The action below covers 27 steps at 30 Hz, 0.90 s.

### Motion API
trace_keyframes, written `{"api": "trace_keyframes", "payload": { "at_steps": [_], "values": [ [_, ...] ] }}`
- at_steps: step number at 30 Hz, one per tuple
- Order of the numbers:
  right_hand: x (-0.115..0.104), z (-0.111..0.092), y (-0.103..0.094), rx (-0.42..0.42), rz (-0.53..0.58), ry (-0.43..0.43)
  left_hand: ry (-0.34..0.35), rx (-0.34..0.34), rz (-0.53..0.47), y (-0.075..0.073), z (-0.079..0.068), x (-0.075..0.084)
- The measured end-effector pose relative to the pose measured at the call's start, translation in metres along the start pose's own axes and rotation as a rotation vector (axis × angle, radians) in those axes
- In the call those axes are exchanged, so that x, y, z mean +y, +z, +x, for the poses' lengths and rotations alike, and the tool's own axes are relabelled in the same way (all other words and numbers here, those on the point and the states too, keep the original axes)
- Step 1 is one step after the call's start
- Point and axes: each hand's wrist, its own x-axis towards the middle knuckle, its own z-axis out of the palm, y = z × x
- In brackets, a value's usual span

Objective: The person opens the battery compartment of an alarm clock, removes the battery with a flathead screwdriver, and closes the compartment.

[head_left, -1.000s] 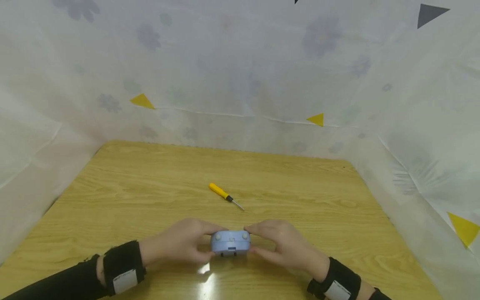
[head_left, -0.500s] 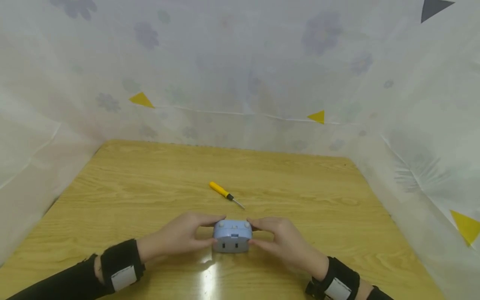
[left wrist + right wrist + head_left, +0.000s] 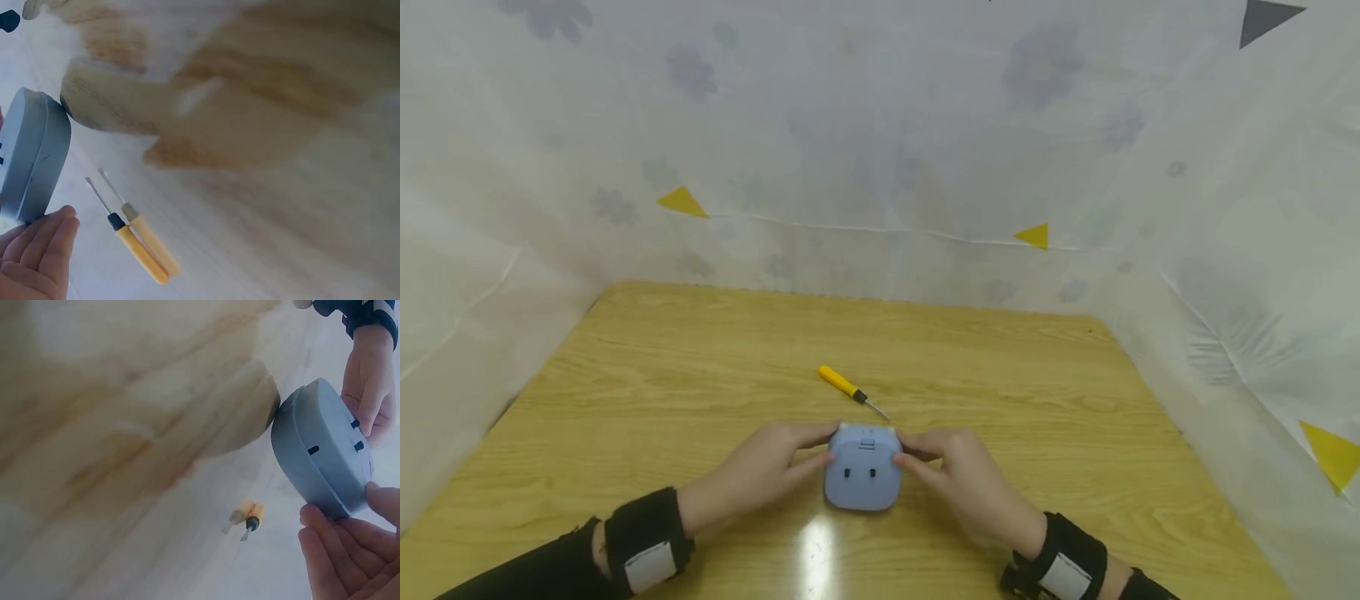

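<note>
A light blue rounded plastic case [image 3: 862, 490] stands tilted between my two hands near the front of the table. Its broad face, with two black marks and a small latch-like slot, faces up towards the head camera. My left hand [image 3: 763, 467] pinches the case's left side, thumb on the face and fingers behind. On the opposite side, my right hand [image 3: 966, 483] holds it the same way. Both wrist views show the case's lower edge meeting its own reflection on the tabletop. Just beyond the case lies a yellow-handled screwdriver [image 3: 838, 382], its metal tip pointing towards the right hand.
The glossy wooden table [image 3: 700, 358] reflects light near its front. A pale flowered sheet [image 3: 850, 125] hangs round its back and sides, with yellow triangles such as the back-left one [image 3: 683, 202]. Black bands [image 3: 647, 537] wrap both wrists.
Both hands have tipped the case, turning its broad face with the black marks up into view, and shifted it slightly away from the body. The screwdriver has stayed in place.
</note>
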Motion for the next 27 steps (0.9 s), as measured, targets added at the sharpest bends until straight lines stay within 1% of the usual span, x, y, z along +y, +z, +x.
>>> {"api": "trace_keyframes", "payload": {
  "at_steps": [4,8,13,21,27],
  "values": [
    [-0.004,0.003,0.002,0.041,-0.026,0.028,-0.062,0.006,0.015,0.001,0.002,0.002],
    [-0.006,0.007,0.004,0.081,-0.044,0.035,-0.125,0.006,0.011,0.001,0.006,0.003],
    [-0.008,0.012,0.006,0.125,-0.064,0.051,-0.158,0.016,-0.005,0.002,0.012,0.004],
    [-0.008,0.018,0.009,0.110,-0.100,0.089,-0.181,0.042,0.012,0.006,0.017,0.004],
    [-0.008,0.023,0.010,0.079,-0.100,0.165,-0.218,0.077,0.052,0.009,0.022,0.010]
  ]
}}
